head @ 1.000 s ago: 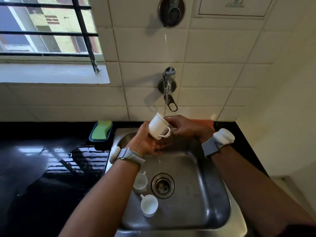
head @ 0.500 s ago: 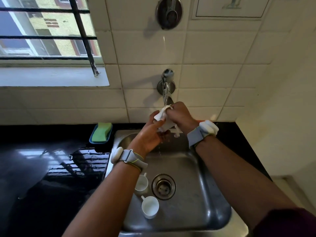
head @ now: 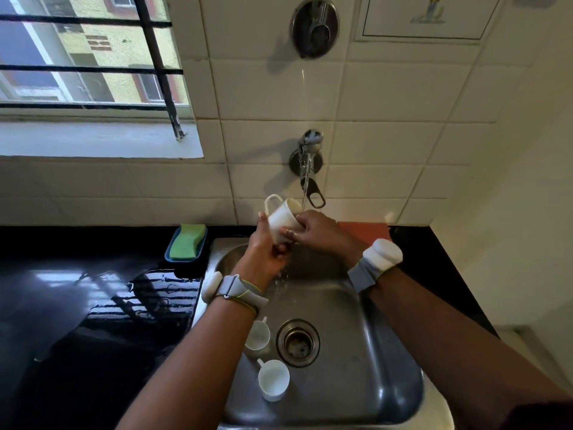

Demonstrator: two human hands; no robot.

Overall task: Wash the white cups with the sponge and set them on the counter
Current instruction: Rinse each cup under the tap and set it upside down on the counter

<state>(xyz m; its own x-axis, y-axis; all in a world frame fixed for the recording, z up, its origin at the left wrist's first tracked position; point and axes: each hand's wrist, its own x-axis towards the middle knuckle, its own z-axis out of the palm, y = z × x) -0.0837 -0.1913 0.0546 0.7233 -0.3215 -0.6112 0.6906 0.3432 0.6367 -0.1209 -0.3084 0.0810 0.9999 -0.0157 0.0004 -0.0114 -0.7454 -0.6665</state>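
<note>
The left hand [head: 266, 254] curls its fingers [head: 280, 249] under the white cup [head: 280, 217], and the right hand [head: 319, 234] grips the base from the other side. The cup tilts between them, handle up and left, under the water stream [head: 304, 197] from the tap [head: 308, 158]. Down in the sink [head: 387, 352], a second cup [head: 257, 335] and a third cup [head: 273, 380] lie beside the drain [head: 298, 342]. The green sponge [head: 188, 242] sits on the counter [head: 77, 305].
</note>
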